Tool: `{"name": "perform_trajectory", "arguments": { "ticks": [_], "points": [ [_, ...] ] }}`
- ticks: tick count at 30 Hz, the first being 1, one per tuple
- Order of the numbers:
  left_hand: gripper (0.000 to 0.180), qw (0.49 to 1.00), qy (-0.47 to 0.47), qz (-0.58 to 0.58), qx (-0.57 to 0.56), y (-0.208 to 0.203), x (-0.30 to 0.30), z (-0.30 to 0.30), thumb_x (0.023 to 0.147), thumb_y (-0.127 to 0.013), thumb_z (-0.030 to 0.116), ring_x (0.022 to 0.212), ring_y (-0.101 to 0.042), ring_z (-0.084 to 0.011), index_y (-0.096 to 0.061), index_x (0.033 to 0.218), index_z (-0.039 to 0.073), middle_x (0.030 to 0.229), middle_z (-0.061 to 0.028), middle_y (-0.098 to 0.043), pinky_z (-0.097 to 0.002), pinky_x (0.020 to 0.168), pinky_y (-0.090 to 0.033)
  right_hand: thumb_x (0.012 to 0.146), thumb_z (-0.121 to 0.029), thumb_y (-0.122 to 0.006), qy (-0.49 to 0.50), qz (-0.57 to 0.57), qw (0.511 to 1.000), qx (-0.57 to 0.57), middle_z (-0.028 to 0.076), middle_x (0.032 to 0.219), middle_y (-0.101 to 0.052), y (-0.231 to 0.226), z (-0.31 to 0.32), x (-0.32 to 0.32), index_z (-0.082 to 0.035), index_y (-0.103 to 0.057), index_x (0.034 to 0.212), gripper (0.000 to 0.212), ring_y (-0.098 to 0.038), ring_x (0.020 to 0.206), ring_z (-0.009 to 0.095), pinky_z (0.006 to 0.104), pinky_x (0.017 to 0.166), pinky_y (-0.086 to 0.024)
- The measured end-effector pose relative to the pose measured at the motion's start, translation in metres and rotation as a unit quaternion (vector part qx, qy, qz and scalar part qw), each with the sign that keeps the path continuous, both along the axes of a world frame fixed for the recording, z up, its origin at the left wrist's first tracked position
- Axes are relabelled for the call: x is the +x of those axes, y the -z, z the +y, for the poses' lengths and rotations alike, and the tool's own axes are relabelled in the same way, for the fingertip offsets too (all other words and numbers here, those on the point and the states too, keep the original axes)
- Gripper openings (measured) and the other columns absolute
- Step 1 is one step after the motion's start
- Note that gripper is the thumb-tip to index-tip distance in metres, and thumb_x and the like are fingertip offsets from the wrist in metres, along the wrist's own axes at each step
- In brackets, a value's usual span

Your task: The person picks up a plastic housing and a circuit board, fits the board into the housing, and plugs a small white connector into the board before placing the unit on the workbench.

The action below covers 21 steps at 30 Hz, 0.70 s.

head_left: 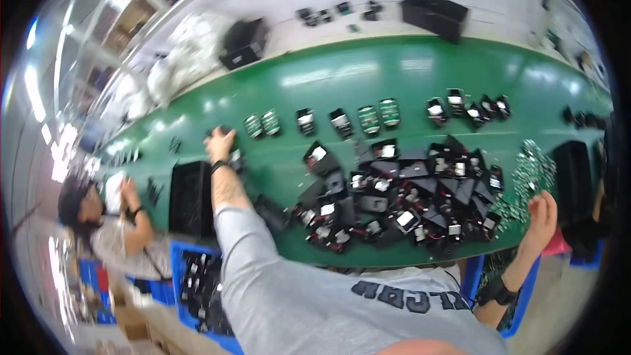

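At the near edge, below the green, glossy tabletop [230,95], a blue plastic crate [175,273] on the left carries a jumble of black pieces. Another blue crate [530,281] sits at the near right, partly behind the person's right forearm.

On the near half of the tabletop spreads a heap of black casings [414,169], angular and matte, with pale square parts and thin red wires among them. Just right of it lies a loose scatter of small green circuit boards [531,169]; the right hand [543,215] is beside their near edge, released, its fingers loosely bent. A deep rectangular black tray [190,197] stands left of the heap.

Farther left, the left hand [221,142] reaches past the tray, its fingertips at a small dark thing [223,129] (blurred, so I cannot tell whether it is grasped). Right of that hand runs a spaced row of rounded-rectangular units [368,118], some showing green board, others black with white patches.

Farthest back, crinkled translucent plastic bags [187,52] slump beside a black box [244,43].
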<state>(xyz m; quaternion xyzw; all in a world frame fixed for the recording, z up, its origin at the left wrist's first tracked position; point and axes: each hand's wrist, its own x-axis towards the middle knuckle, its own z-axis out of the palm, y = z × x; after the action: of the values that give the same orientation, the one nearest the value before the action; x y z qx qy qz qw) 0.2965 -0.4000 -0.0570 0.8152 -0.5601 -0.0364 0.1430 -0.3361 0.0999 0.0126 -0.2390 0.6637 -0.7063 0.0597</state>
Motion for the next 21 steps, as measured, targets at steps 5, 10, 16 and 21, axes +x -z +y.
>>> {"name": "perform_trajectory", "arguments": {
  "ticks": [5,10,16,21],
  "points": [
    [0.058,0.989,0.118,-0.046,-0.081,-0.013,0.011,-0.003,0.068,-0.073,0.039,0.101,-0.062,-0.0368,-0.06,0.115,0.008,0.107,-0.0197,-0.065,-0.0441,0.088,-0.048,0.092,-0.011,-0.058,0.032,0.012,0.999,-0.005,0.006,0.088,-0.062,0.0,-0.006,-0.006,0.004,-0.059,0.11,0.024,-0.059,0.082,0.013,0.0256,0.077,-0.048],
    [0.049,0.951,0.241,0.095,-0.167,-0.057,-0.018,0.068,0.078,-0.075,0.028,0.093,-0.062,-0.0245,-0.059,0.114,-0.001,0.103,-0.014,-0.066,-0.0334,0.086,-0.046,0.09,-0.013,-0.06,0.024,0.096,0.989,0.11,0.004,0.086,-0.065,0.003,-0.013,-0.042,0.001,-0.065,0.102,0.019,-0.061,0.082,0.011,0.0234,0.075,-0.047],
    [0.047,0.957,0.017,-0.162,-0.239,-0.107,-0.055,0.304,0.081,-0.069,0.038,0.092,-0.058,-0.0346,-0.06,0.109,0.002,0.101,-0.0168,-0.064,-0.0426,0.083,-0.044,0.079,-0.021,-0.071,0.113,0.256,0.888,0.366,0.011,0.106,-0.065,0.05,-0.025,-0.063,-0.003,-0.069,0.099,0.027,-0.06,0.097,0.025,0.0337,0.087,-0.046],
    [0.06,0.96,-0.221,-0.174,-0.005,-0.026,-0.006,0.405,0.074,-0.072,0.048,0.095,-0.059,-0.0387,-0.058,0.116,0.008,0.1,-0.0234,-0.062,-0.0454,0.082,-0.048,0.072,-0.022,-0.074,0.111,0.343,0.835,0.415,0.013,0.098,-0.063,0.062,-0.056,-0.053,-0.005,-0.066,0.093,0.028,-0.055,0.098,0.033,0.0411,0.091,-0.041]
  ]
}}
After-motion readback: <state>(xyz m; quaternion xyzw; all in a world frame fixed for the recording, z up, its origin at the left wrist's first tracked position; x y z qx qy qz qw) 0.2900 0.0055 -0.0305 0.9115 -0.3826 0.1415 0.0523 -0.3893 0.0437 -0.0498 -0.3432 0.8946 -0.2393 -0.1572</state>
